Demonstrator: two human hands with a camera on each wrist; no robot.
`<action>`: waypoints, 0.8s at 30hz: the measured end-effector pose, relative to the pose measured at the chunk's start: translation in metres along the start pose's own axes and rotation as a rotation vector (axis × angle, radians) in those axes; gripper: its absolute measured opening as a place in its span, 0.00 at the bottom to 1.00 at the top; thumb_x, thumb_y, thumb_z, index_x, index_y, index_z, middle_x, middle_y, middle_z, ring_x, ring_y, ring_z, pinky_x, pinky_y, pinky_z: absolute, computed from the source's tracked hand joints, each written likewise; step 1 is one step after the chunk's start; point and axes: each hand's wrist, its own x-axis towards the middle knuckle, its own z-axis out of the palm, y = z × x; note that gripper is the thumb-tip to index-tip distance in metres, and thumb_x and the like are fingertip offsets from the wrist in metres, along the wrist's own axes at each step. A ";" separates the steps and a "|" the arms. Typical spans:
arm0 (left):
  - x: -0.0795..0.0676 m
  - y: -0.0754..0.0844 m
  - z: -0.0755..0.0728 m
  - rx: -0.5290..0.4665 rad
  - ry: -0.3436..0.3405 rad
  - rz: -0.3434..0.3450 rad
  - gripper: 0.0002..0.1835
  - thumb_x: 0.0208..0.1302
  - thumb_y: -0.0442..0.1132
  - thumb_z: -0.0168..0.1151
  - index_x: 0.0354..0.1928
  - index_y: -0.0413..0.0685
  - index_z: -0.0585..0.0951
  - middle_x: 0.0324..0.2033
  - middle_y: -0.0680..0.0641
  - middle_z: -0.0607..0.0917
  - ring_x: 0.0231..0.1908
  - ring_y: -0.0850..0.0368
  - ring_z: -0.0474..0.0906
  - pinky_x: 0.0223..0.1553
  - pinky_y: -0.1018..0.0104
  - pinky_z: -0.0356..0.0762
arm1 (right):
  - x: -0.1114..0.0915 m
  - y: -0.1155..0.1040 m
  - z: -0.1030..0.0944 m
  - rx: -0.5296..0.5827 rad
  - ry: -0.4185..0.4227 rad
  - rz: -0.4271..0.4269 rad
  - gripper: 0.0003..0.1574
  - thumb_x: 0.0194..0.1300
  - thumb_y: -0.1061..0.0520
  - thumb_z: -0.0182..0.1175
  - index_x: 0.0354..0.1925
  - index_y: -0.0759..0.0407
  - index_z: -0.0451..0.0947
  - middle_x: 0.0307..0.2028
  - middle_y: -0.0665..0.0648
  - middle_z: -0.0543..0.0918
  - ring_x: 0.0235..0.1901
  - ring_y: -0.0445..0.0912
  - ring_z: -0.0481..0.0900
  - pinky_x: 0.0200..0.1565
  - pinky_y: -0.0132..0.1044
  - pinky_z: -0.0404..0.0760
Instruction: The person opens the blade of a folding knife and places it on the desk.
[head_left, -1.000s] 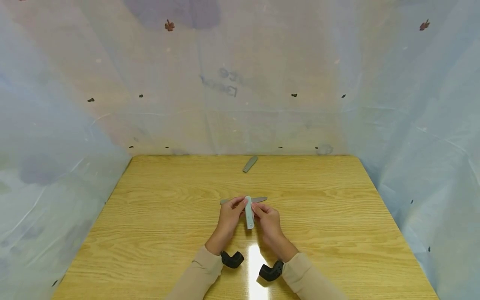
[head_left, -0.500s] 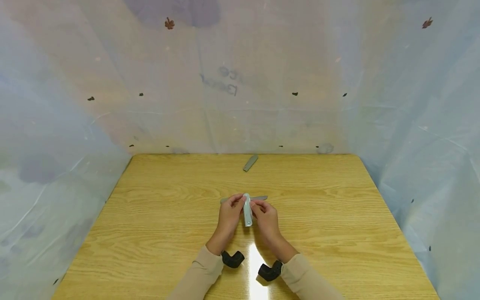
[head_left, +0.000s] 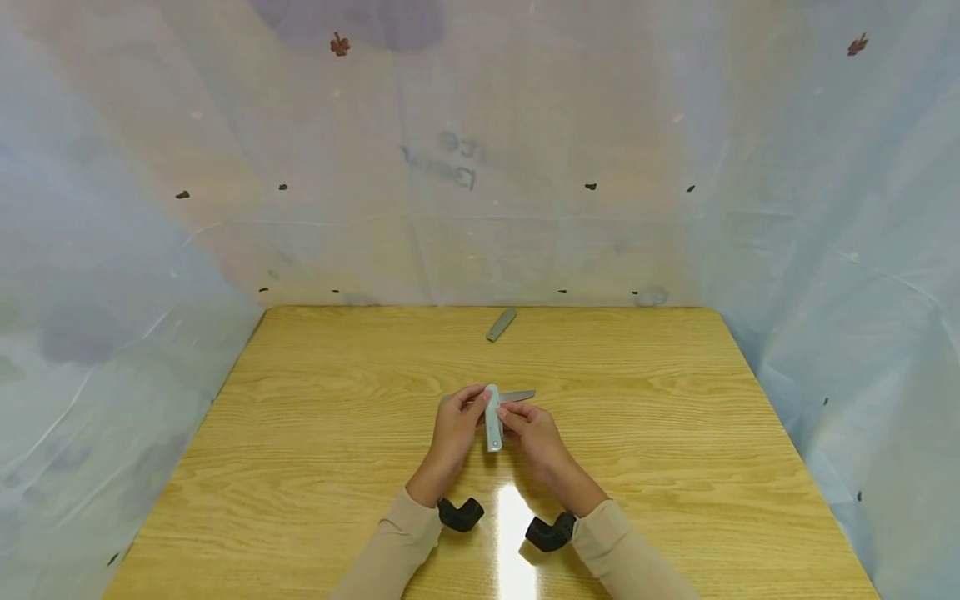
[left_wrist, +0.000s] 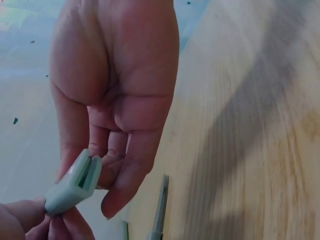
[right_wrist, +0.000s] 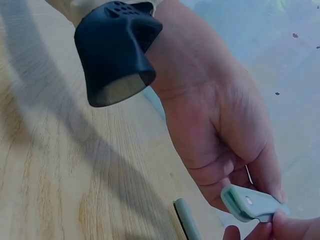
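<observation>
1. Near the middle of the wooden table [head_left: 322, 417], from the head view, a pale green handle [head_left: 492, 429] is held between both hands, its far end tipped slightly left.
2. On the handle's left side, the left hand [head_left: 453, 427] pinches its far end, thumb uppermost; on the other side, the right hand [head_left: 538, 433] pinches it around the middle. The 2 hands are close together, clamped on the same thing.
3. Just beyond the fingers, a gray blade [head_left: 517, 396] lies on the table, pointing right; the hands hide part of what it belongs to.
4. Close to the table's far edge, a gray-green bar [head_left: 501, 324] lies slantwise, well apart from the hands.
5. At the wrists, 2 black mounts [head_left: 461, 514] stick out beside beige sleeves [head_left: 401, 533]. Behind the table hangs a pale printed sheet [head_left: 480, 108].
6. From the left wrist, the handle shows a narrow slot in its end. A thin gray strip [left_wrist: 161, 210] lies below.
7. From the right wrist, fingertips meet at 1 end of the handle; a green piece with a dark edge [right_wrist: 187, 220] lies on the table nearby.
</observation>
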 end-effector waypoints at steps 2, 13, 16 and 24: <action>0.001 0.001 -0.001 -0.013 -0.005 -0.007 0.18 0.66 0.42 0.57 0.52 0.38 0.78 0.42 0.39 0.81 0.40 0.53 0.79 0.42 0.59 0.80 | 0.000 0.000 0.001 0.015 -0.002 -0.001 0.18 0.67 0.61 0.55 0.47 0.77 0.73 0.39 0.58 0.81 0.38 0.43 0.79 0.45 0.38 0.79; 0.001 0.003 -0.005 -0.065 -0.004 -0.004 0.18 0.67 0.41 0.57 0.52 0.36 0.78 0.43 0.39 0.80 0.40 0.53 0.79 0.42 0.60 0.80 | -0.001 -0.001 0.003 -0.008 -0.012 -0.052 0.20 0.69 0.59 0.53 0.51 0.75 0.71 0.45 0.63 0.79 0.42 0.46 0.78 0.48 0.39 0.78; 0.001 0.003 -0.006 -0.063 -0.028 -0.033 0.18 0.66 0.41 0.57 0.52 0.36 0.78 0.43 0.40 0.80 0.41 0.54 0.79 0.42 0.63 0.80 | -0.001 -0.001 0.002 -0.088 -0.019 -0.073 0.17 0.69 0.60 0.53 0.50 0.74 0.72 0.43 0.64 0.79 0.39 0.47 0.79 0.46 0.42 0.79; -0.002 0.008 -0.013 -0.044 -0.104 -0.078 0.19 0.67 0.40 0.56 0.55 0.36 0.75 0.47 0.39 0.79 0.45 0.51 0.78 0.44 0.60 0.79 | -0.001 -0.002 0.000 -0.143 -0.021 -0.123 0.13 0.66 0.63 0.55 0.43 0.75 0.73 0.35 0.63 0.79 0.32 0.46 0.80 0.43 0.54 0.79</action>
